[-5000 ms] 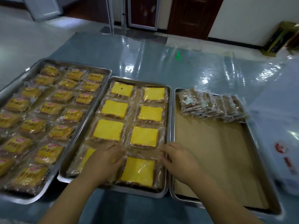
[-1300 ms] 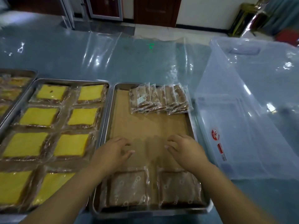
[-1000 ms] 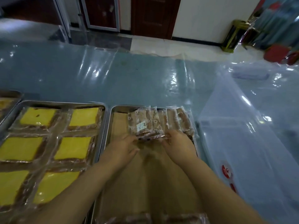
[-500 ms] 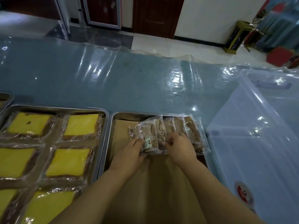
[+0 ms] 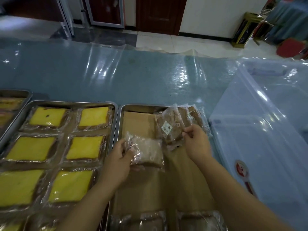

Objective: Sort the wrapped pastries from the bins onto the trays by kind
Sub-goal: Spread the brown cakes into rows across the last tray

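Your left hand point(image 5: 116, 157), fingers clamped on one clear-wrapped brown pastry point(image 5: 148, 152); right hand point(image 5: 197, 142), fingers pinching a second brown pastry point(image 5: 168, 129) at the steel tray's point(image 5: 141, 106) far-right corner.

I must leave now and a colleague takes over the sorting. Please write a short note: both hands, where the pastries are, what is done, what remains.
Left hand: holds one brown pastry over the paper-lined right tray.
Right hand: pinches the labelled brown pastry at the front of the leaning stack at the tray's far end.
Done: two brown pastries lie flat at the near end; the middle tray holds rows of yellow cakes.
Left: probably lay both held pastries flat in rows, then spread the rest of the stack. The clear bin stands right of this tray.
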A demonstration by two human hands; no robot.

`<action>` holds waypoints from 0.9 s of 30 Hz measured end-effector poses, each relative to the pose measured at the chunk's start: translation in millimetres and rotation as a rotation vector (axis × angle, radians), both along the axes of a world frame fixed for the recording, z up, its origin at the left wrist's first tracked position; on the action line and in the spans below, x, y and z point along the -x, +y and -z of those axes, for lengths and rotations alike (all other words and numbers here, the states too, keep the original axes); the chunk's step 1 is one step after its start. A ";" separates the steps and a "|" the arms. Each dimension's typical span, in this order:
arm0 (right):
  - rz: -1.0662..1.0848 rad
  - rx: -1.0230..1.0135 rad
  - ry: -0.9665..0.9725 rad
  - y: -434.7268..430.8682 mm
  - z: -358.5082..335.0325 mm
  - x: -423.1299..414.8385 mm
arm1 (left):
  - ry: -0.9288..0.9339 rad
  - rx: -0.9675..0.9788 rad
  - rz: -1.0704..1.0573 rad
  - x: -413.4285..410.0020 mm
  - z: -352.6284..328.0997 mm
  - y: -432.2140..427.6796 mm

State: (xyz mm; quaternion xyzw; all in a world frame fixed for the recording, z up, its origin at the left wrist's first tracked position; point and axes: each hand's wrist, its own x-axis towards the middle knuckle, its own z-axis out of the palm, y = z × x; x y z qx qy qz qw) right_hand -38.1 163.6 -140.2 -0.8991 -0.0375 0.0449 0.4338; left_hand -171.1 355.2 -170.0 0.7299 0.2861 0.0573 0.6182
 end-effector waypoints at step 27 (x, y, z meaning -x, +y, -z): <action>-0.590 0.608 -0.003 -86.8 39.2 90.9 | 0.043 -0.960 0.647 50.2 28.2 -40.5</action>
